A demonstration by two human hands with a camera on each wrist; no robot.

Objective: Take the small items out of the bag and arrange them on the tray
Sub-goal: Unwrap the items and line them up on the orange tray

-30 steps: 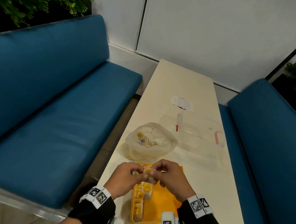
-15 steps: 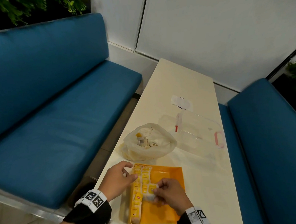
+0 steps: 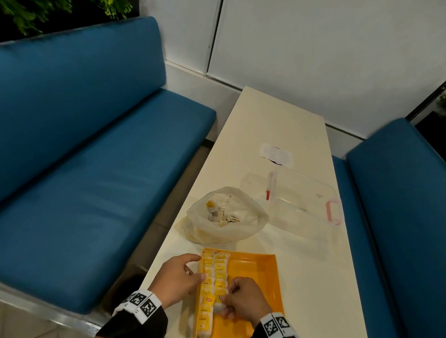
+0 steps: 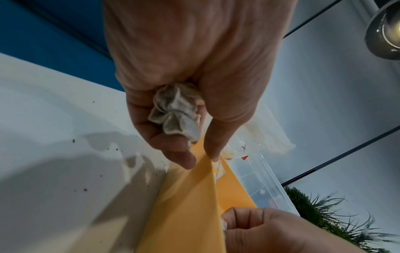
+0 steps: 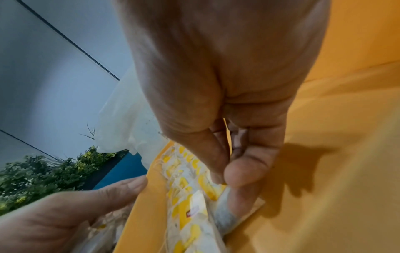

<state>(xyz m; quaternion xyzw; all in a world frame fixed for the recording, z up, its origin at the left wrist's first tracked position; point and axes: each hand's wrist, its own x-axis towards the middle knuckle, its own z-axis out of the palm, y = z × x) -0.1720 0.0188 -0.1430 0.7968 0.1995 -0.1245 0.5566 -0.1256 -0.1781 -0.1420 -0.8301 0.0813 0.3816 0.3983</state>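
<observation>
An orange tray (image 3: 252, 279) lies on the table's near end, with two rows of yellow-and-white tea bags (image 3: 214, 276) along its left side. My right hand (image 3: 226, 299) pinches one tea bag (image 5: 225, 217) by its top at the near end of the second row. My left hand (image 3: 194, 268) sits at the tray's left rim, thumb and forefinger touching the rim (image 4: 186, 205). In its palm it grips a bunch of crumpled tea bags (image 4: 176, 113). Beyond the tray, the open white plastic bag (image 3: 227, 215) holds more tea bags.
A clear plastic box (image 3: 302, 203) with pink latches stands right of the bag, and a white paper (image 3: 276, 154) lies behind it. Blue benches (image 3: 86, 177) flank the narrow cream table (image 3: 279, 118). The tray sits close to the table's left edge.
The hands, together over the tray's far end a second ago, have parted. The right hand came down with a tea bag to the near rows; the left went to the tray's left rim.
</observation>
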